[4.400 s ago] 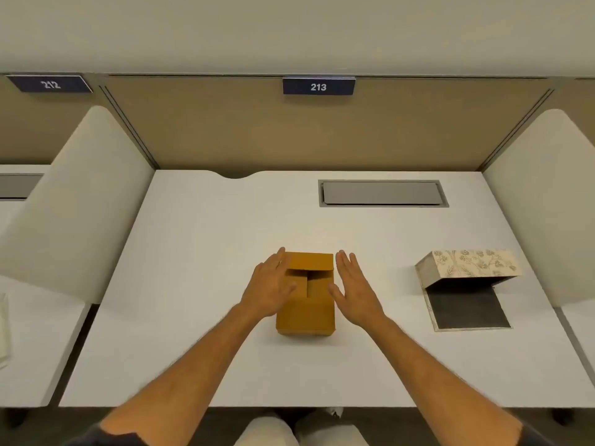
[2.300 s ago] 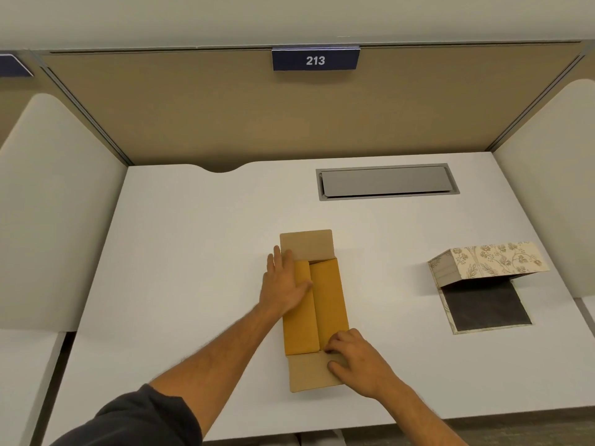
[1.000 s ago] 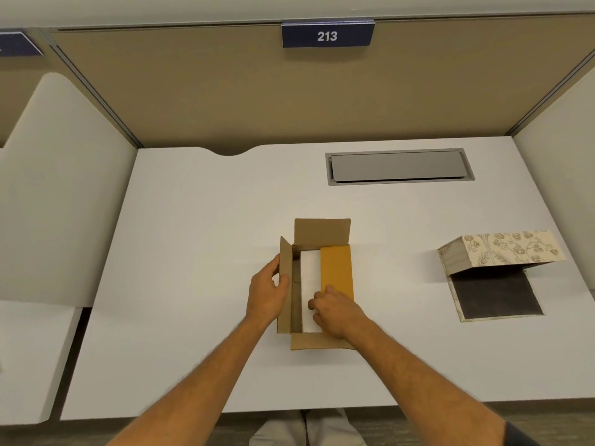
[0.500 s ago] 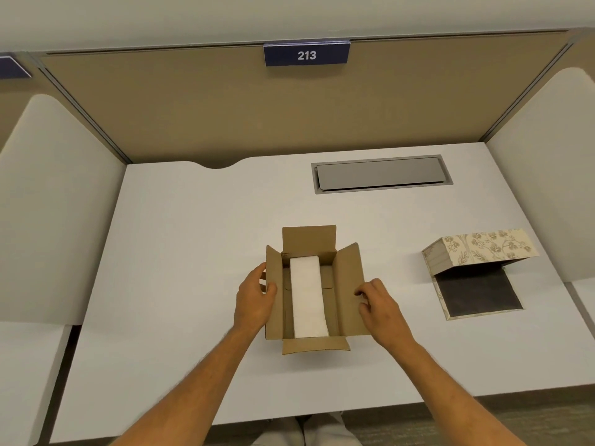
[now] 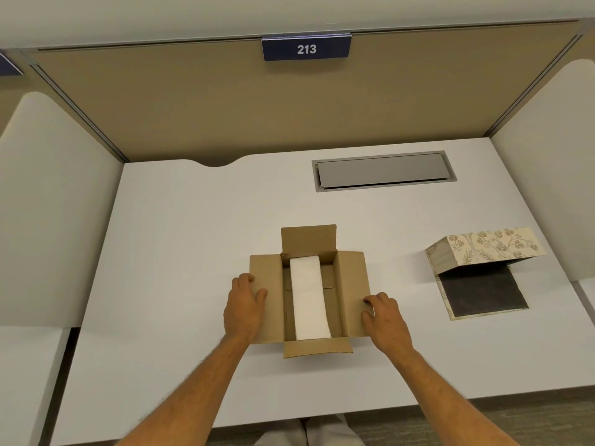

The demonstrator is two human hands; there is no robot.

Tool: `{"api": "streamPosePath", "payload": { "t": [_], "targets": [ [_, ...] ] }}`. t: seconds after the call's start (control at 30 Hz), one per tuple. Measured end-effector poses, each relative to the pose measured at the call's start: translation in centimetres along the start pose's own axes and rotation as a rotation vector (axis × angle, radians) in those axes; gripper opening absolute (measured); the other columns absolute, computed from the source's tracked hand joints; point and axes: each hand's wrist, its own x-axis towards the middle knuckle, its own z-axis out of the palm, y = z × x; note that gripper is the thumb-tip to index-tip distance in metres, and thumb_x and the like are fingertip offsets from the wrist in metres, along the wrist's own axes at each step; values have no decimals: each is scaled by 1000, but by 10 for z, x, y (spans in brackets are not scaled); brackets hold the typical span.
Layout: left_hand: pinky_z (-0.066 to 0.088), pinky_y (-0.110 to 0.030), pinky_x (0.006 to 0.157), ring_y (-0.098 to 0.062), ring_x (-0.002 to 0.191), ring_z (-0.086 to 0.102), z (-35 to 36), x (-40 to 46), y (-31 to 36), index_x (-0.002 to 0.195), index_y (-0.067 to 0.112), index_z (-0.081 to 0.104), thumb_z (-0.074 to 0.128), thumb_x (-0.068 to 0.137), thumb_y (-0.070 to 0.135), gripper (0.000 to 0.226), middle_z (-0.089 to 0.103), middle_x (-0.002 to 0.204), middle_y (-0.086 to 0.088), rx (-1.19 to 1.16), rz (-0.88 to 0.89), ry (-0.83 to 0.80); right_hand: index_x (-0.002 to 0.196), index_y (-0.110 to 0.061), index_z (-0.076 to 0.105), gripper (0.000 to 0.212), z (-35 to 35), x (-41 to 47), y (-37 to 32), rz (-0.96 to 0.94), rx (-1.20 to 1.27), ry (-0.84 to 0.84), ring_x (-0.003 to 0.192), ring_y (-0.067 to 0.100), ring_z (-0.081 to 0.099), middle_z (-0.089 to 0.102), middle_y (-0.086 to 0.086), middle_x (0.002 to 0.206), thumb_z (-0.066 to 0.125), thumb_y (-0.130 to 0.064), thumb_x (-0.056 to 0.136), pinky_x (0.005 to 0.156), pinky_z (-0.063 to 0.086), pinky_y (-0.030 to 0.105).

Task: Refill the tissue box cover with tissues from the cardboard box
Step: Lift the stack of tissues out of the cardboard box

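A brown cardboard box [image 5: 351,294] lies in the middle of the white desk with all its flaps spread outward. Inside it a white stack of tissues [image 5: 309,297] lies lengthwise. My left hand [image 5: 244,307] presses flat on the left flap. My right hand [image 5: 384,317] rests with its fingertips on the edge of the right flap. To the right stands the floral tissue box cover [image 5: 486,247], tipped up on its side, with its dark base panel [image 5: 483,292] lying flat in front of it.
A grey cable hatch [image 5: 383,170] is set into the white desk [image 5: 180,252] at the back. White side dividers stand on both sides and a tan panel with the sign 213 [image 5: 306,49] closes the back.
Both side flaps of the cardboard box have been folded further out and now lie nearly flat. My hands moved outward with them, and the tissue stack is fully exposed.
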Motion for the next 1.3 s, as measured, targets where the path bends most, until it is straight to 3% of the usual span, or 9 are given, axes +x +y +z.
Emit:
{"api": "streamPosePath", "payload": {
  "t": [0.2, 0.37, 0.5, 0.57, 0.67, 0.8, 0.93, 1.13, 1.3],
  "targets": [
    [51, -43, 84, -27, 113, 50, -5, 0, 9, 128, 13, 50, 64, 92, 31, 43, 47, 131, -8, 159, 40, -21, 111, -10, 66, 21, -4, 4, -6, 29, -32, 60, 101, 24, 54, 63, 6, 105, 53, -16, 96, 79, 52, 38],
    [44, -44, 96, -33, 121, 46, -16, -2, 30, 131, 11, 55, 69, 87, 25, 48, 46, 139, -16, 412, 285, 52, 104, -7, 71, 20, -14, 11, -19, 84, 30, 118, 92, 23, 62, 68, 8, 100, 52, -7, 96, 79, 53, 33],
    [51, -43, 87, -35, 103, 61, -17, -8, 52, 113, 4, 67, 82, 68, 1, 48, 64, 115, -19, 423, 562, 114, 100, -9, 71, 18, -19, 16, -37, 71, 99, 135, 83, 19, 64, 72, 6, 98, 54, -8, 95, 73, 50, 26],
    [52, -37, 86, -29, 101, 61, -12, -11, 61, 120, 5, 64, 76, 76, 1, 45, 64, 115, -15, 360, 615, 47, 99, -11, 72, 18, -19, 18, -46, 69, 117, 128, 75, 14, 60, 74, 5, 95, 54, -9, 95, 68, 48, 23],
    [49, -28, 92, -18, 113, 56, 3, -14, 70, 142, 17, 47, 56, 97, 17, 45, 53, 137, -4, 226, 463, -136, 104, -14, 72, 19, -16, 23, -60, 56, 162, 83, 77, 10, 58, 75, 3, 99, 55, -12, 96, 69, 45, 20],
    [43, -29, 102, -18, 129, 51, 28, -18, 76, 149, 21, 38, 59, 97, 29, 57, 42, 152, 2, -56, 161, -259, 127, -13, 63, 32, -4, 30, -77, 52, 238, -37, 94, 15, 65, 72, 4, 111, 56, -18, 96, 83, 52, 22],
    [33, -37, 116, -24, 145, 30, 53, -15, 75, 155, 15, 20, 57, 98, 24, 69, 21, 162, -4, -181, -27, -360, 127, -11, 57, 36, 21, 39, -88, 109, 366, -214, 87, 16, 63, 65, 0, 99, 60, -27, 95, 69, 49, 19],
    [39, -46, 112, -28, 137, 41, 75, -2, 72, 152, 13, 23, 50, 99, 14, 59, 37, 153, -9, -397, -279, -441, 135, -12, 49, 40, 49, 56, -90, 201, 470, -321, 118, 25, 59, 61, 7, 133, 56, -25, 99, 83, 48, 25],
    [41, -46, 111, -27, 131, 47, 88, -1, 65, 149, 14, 29, 46, 99, 14, 54, 46, 146, -10, -508, -385, -465, 143, -15, 44, 46, 66, 59, -85, 205, 488, -383, 124, 26, 56, 57, 8, 140, 54, -27, 100, 97, 49, 36]
  ]
}}
